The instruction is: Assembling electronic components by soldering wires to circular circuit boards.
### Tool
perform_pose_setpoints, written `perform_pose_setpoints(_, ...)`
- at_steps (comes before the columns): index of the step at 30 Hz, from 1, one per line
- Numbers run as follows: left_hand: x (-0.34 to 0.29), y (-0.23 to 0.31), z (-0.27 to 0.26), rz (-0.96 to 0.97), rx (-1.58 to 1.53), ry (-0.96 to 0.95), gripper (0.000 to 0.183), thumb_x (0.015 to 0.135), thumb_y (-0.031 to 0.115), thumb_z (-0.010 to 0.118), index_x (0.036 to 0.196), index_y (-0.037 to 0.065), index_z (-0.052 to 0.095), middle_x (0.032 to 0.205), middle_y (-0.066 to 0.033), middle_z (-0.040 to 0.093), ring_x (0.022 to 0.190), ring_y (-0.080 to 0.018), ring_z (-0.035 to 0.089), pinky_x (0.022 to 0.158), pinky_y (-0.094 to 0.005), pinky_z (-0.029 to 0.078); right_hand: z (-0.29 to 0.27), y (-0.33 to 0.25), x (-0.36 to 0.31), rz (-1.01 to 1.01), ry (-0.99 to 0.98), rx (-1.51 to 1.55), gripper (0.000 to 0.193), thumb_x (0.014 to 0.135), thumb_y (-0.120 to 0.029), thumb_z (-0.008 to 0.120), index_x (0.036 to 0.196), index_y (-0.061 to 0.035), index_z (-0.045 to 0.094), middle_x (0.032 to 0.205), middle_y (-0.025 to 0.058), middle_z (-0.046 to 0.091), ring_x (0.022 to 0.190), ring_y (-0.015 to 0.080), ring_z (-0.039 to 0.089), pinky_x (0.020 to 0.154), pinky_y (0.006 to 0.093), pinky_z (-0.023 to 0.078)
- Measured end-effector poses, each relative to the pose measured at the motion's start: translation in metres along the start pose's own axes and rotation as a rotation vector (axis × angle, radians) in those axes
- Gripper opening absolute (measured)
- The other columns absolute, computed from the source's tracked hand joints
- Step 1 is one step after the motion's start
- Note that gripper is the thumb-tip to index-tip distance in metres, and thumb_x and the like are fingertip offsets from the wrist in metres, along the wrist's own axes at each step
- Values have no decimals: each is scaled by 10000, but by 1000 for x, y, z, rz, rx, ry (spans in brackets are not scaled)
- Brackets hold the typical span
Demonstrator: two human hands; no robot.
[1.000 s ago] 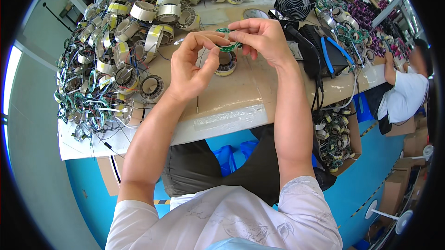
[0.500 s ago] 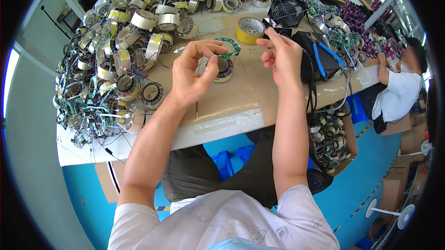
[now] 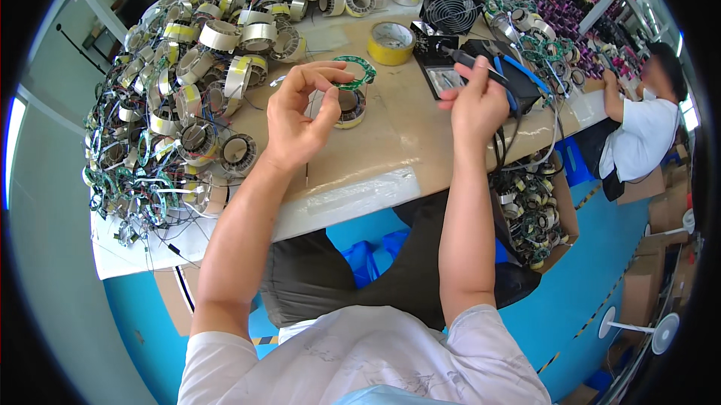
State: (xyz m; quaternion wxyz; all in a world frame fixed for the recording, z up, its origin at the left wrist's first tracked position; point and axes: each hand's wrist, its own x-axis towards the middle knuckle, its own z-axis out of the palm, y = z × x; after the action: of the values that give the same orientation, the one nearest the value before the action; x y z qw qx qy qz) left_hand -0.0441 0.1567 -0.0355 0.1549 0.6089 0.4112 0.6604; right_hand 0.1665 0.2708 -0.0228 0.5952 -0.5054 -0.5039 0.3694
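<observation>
My left hand [image 3: 304, 108] is closed in a pinch on a green ring-shaped circuit board [image 3: 363, 75]. The board hovers over a motor stator [image 3: 350, 108] with yellow tape around it, which sits on the brown-covered table. To the right, my right hand [image 3: 481, 101] is closed on a dark, pen-shaped soldering iron [image 3: 460, 57], which slants behind the raised finger. Part of this grip is hidden. Just beyond that hand are blue-handled pliers [image 3: 526, 75] on a black box, and a black stand with a small tray [image 3: 443, 81].
A big heap of stators [image 3: 218, 67] and wired boards covers the table's left and back. A yellow tape roll [image 3: 391, 43] and a black fan [image 3: 451, 10] stand at the back. A carton [image 3: 559, 243] of parts is below right. Another person [image 3: 638, 127] sits at far right.
My right hand has moved rightward, and the soldering iron now shows at its fingers. My left hand keeps the ring board over the stator. The whole view has shifted slightly.
</observation>
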Motion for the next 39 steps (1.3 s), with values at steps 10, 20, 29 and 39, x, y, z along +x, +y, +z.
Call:
perform_pose_setpoints(10,0,6,1,-4,27,-13,100,878,-73,570,921,-5,511,1091,-185,704,1177,-290,620,1006,-386,472,-10,17,-73,-267,-130,708,230,994,-172,603,1126,12,562,801,166,671,425,131,538,379,240,421)
perform_pose_setpoints(20,1,3,1,11,5,-37,106,877,-81,562,942,-7,524,1104,-188,698,1184,-299,614,1021,-394,464,-11,32,-85,-248,-204,634,287,1031,-226,508,1035,39,617,648,100,603,387,108,449,346,252,372)
perform_pose_setpoints(29,0,2,0,-2,-10,-42,118,885,-89,553,955,0,517,1108,-198,694,1206,-307,597,1037,-404,449,-11,25,-87,-167,-218,664,147,979,-112,606,1001,28,646,706,120,672,395,80,488,387,211,372)
perform_pose_setpoints(39,1,5,-2,17,22,-88,66,934,-70,515,939,-4,514,1146,-242,679,1276,-345,548,1086,-446,412,-12,24,-86,-193,-258,665,146,981,-95,605,1007,42,650,705,125,673,397,75,491,375,212,368)
